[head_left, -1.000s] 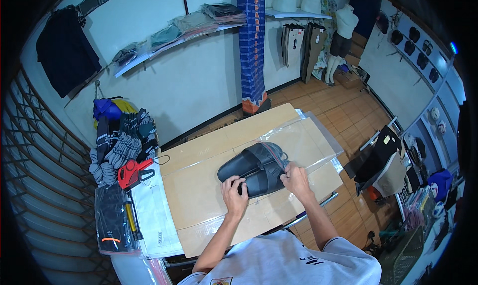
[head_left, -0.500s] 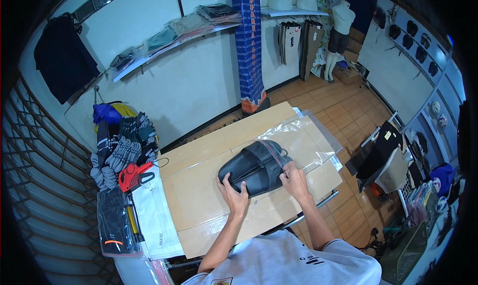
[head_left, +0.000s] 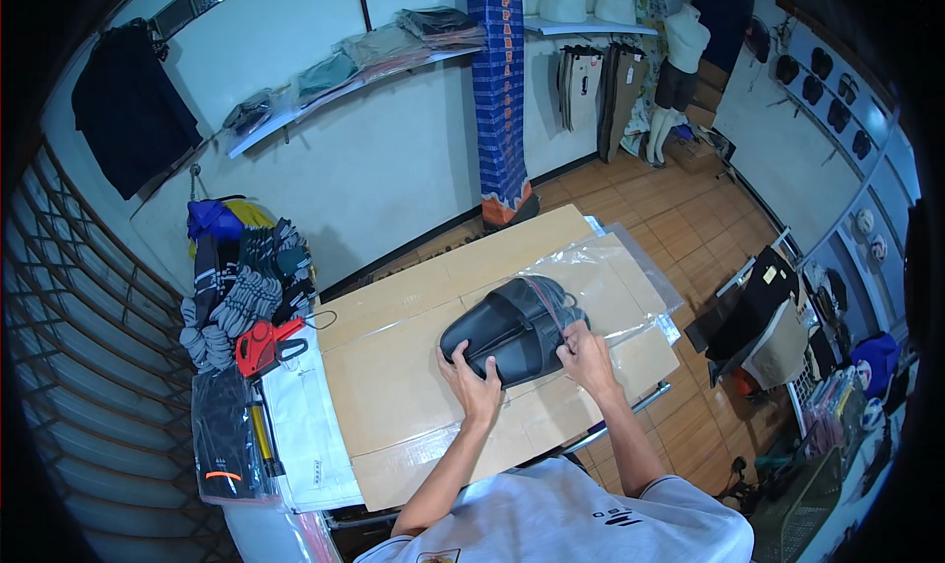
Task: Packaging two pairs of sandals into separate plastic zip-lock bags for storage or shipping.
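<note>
A pair of black slide sandals (head_left: pixel 482 332) lies on the cardboard (head_left: pixel 379 386), their rear part inside a clear plastic bag (head_left: pixel 615 278) with a reddish strip along its opening. My left hand (head_left: pixel 472 386) grips the sandals at their left end, thumb and fingers spread around them. My right hand (head_left: pixel 591 361), at the right side of the sandals, has its fingers pinched on the bag's edge near that strip.
Left of the cardboard are grey socks (head_left: pixel 226 297), a red tool (head_left: pixel 258 346) with a handle and packed dark clothing (head_left: pixel 224 440). Clothing racks (head_left: pixel 753 317) stand to the right. A patterned column (head_left: pixel 497 120) and a mannequin (head_left: pixel 677 81) are behind.
The sandals have shifted slightly to the right with both hands. My left hand's fingers now wrap farther around the sandals' left end than a second ago.
</note>
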### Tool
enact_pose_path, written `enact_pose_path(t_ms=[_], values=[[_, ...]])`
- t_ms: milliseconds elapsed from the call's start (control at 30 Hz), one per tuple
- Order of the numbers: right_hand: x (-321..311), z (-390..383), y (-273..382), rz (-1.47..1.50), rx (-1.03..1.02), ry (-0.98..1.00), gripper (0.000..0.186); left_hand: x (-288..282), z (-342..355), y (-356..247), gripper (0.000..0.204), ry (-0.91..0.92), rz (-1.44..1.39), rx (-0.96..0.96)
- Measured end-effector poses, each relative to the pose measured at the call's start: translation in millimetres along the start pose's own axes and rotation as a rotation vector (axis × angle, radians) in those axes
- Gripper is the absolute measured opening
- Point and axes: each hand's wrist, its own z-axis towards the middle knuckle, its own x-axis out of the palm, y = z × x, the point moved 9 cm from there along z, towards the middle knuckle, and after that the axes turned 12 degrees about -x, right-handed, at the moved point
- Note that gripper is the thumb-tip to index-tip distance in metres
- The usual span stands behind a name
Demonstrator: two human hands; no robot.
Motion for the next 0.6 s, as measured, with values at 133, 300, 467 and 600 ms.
enact_pose_path(t_ms=[133, 300, 467, 600], values=[[-2, 2, 7, 0.042, -0.006, -0.003, 0.023, 2, -1, -2, 0.056, -0.003, 0.010, -0.001], [-5, 7, 4, -0.035, -0.021, 0.020, 0.023, 8, -1, -5, 0.055, 0.020, 0.018, 0.000], [-11, 41, 17, -0.209, -0.013, -0.018, 0.021, 11, 0, -3, 0.054, 0.032, 0.004, -0.017], [-1, 76, 11, -0.500, -0.042, -0.015, 0.023, 11, -1, -6, 0.055, 0.035, -0.003, -0.004]])
